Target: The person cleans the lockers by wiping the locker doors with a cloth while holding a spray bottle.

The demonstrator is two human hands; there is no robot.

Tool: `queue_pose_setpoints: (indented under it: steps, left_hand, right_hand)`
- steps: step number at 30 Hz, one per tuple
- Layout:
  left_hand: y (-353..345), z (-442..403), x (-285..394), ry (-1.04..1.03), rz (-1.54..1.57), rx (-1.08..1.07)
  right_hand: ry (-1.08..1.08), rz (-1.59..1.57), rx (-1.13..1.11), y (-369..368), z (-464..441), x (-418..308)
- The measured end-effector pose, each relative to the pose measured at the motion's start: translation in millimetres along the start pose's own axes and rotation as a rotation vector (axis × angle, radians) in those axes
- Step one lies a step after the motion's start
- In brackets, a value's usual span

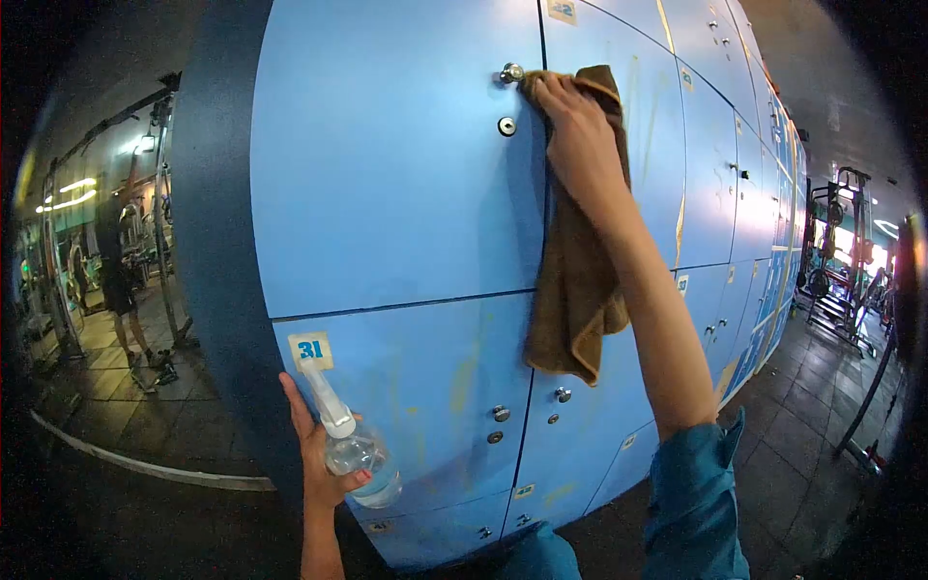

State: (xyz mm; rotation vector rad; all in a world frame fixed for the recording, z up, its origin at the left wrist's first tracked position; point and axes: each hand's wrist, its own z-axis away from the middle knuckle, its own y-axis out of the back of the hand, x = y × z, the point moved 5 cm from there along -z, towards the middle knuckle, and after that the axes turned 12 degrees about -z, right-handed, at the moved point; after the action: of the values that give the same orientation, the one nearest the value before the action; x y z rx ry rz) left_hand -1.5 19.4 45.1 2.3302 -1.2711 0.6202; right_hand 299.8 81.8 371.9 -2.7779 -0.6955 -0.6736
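While the left hand (pixel 322 452) curls around a clear spray bottle (pixel 360 449), probably to keep its white sprayer (pixel 333 406) uppermost, the half-closed right hand (pixel 585 145) bunches a brown cloth (pixel 578 290) against the blue lockers (pixel 396 174) beside a knob (pixel 511 72), seemingly for firm contact, the loose end hanging.

A label (pixel 310 350) left of centre, on a blue locker door (pixel 440 391), reads 31. The sticker (pixel 562 11) at the top edge is too blurred to read surely.
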Motion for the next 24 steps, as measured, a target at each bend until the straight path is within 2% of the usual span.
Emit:
queue_pose_setpoints:
  steps: [8,13,20,24]
  left_hand:
    - [-1,4,-3,0.004,0.008,-0.023]
    - [2,4,-17,-0.086,-0.021,-0.020]
    - [1,1,-2,-0.060,-0.101,0.004]
    - [2,2,0,-0.061,-0.095,-0.014]
  right_hand:
    - [-0.097,-0.022,-0.081,6,77,-41]
    - [-0.153,-0.041,-0.154,19,123,-75]
    - [-0.210,-0.242,-0.279,36,167,-93]
    - [-0.379,-0.483,-0.029,50,144,-58]
